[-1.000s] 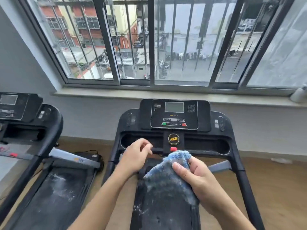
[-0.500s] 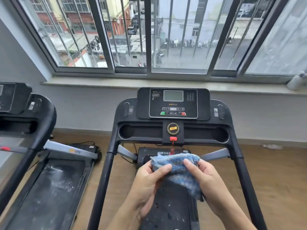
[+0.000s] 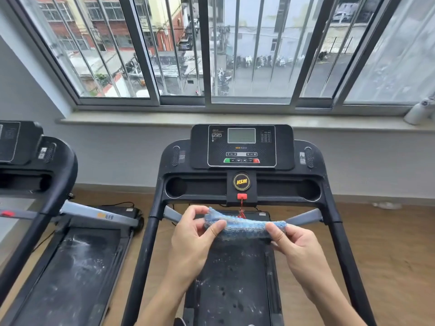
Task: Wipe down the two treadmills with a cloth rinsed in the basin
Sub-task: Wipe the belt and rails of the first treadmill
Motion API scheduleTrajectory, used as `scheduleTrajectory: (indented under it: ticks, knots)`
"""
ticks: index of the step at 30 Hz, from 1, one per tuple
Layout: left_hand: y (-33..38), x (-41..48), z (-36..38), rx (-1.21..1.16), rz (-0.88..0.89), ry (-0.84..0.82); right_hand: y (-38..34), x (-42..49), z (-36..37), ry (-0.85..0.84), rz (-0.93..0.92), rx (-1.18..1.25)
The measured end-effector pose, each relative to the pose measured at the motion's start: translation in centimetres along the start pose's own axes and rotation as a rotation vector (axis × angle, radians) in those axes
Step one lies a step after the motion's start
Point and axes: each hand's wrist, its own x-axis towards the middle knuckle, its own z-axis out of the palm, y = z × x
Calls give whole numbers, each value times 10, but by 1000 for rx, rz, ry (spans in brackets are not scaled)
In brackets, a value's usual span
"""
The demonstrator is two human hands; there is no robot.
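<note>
Both hands hold a blue cloth stretched level between them, above the belt of the middle treadmill, just below its red safety key. The left hand pinches the cloth's left end, the right hand its right end. A second treadmill stands at the left, its belt streaked white

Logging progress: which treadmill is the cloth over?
The middle treadmill, HSM badge: left hand and right hand hold the cloth over it, not the left treadmill.
</note>
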Motion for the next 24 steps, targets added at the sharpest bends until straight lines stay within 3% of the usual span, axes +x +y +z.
scheduleTrajectory:
  ticks: [6, 10, 13, 17, 21, 24]
  knots:
    - [19, -10, -5, 0, 115, 113, -8, 0, -10, 93, -181, -106]
    - [33, -20, -5, -32, 286, 140, -21, -4, -15, 20, -223, 103]
    - [42, -22, -8, 125, 458, 184, -40, -8, -19, 13, -245, 229]
    - [49, -20, -12, 303, 607, 213, -53, -5, -25, 42, -362, 205]
    - [54, -13, -8, 327, 544, 84, -56, 3, -32, -7, -317, 208]
    - [50, -6, -3, -10, 303, -151, -60, 6, -34, -35, -291, 181]
